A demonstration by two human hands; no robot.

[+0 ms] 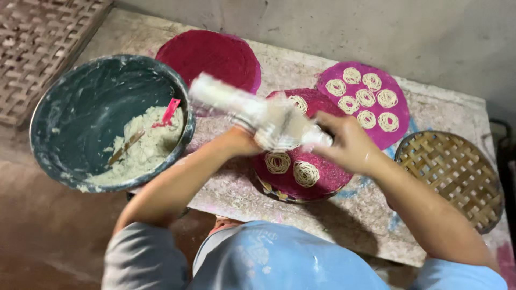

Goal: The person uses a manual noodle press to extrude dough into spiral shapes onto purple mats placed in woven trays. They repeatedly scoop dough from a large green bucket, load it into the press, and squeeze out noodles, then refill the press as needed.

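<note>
Both my hands grip a white, flour-dusted noodle press [252,111], held over a round magenta woven mat [322,174] that carries several small coils of pale noodle. My left hand [241,140] holds the press body from below. My right hand [346,140] grips its right end. The press is blurred from motion. A second magenta mat [395,121] behind to the right carries several noodle coils.
A large dark green basin [80,107] with pale dough, a pink scraper [167,114] and a stick stands at left. An empty dark pink mat [215,53] lies behind. A bare woven bamboo tray [457,177] sits at right. All rest on a worn board.
</note>
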